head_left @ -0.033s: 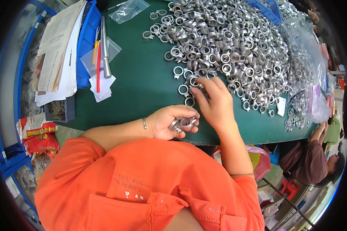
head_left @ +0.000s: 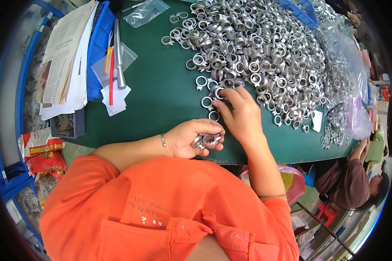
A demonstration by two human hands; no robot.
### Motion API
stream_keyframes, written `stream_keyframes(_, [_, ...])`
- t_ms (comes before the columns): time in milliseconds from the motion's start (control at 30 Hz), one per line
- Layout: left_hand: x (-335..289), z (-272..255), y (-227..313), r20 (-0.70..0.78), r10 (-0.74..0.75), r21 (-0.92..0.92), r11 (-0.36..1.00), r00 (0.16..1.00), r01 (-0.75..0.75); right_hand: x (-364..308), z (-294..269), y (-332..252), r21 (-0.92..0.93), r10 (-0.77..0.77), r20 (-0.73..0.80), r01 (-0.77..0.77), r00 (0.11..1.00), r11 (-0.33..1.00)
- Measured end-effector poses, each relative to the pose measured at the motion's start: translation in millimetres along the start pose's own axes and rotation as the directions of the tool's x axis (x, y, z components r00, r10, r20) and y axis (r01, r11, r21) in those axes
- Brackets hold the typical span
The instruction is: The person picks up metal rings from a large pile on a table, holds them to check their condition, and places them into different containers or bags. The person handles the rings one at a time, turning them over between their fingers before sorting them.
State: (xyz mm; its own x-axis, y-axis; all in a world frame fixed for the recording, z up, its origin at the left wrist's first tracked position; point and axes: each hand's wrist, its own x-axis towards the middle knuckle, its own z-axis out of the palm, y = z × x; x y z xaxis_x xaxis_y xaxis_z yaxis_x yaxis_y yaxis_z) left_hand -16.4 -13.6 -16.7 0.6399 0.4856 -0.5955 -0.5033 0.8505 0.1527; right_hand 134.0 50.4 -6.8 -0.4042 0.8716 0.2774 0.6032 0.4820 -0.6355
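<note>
My left hand (head_left: pixel 189 137) is cupped near the front edge of the green table (head_left: pixel 161 87), fingers curled round several grey metal rings (head_left: pixel 211 139), each with a small lug. Ahead and to its right, my right hand (head_left: pixel 241 113) bends over a few loose rings at the near left of a big heap (head_left: pixel 265 56) of the same kind. Its thumb and index finger close on one ring (head_left: pixel 219 92). Beside those fingertips lie more rings, one (head_left: pixel 206 102) to the left and one (head_left: pixel 214 115) just below the thumb.
At the left stand a blue bin (head_left: pixel 96 52), stacked papers (head_left: pixel 67 61), a red pen (head_left: pixel 111 78) and a tapered metal rod (head_left: pixel 119 56). A blue tray (head_left: pixel 307 15) sits in the far heap. Plastic bags (head_left: pixel 357 74) lie right; a person (head_left: pixel 346 182) sits beyond.
My right hand has shifted slightly left at the loose rings. My left hand holds its place with the rings in it.
</note>
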Motion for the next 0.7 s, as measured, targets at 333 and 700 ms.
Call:
stream_keyframes(333, [-2, 6, 3, -0.003, 0.241, 0.19, 0.953, 0.971, -0.236, -32, -12, 19, 0.517, 0.042, -0.002, -0.035, 0.999, 0.855])
stream_keyframes(700, [3, 8, 4, 0.228, 0.684, 0.65, 0.423, 0.693, -0.632, -45, -10, 6, 0.728, 0.186, -0.07, -0.078, 0.98, 0.681])
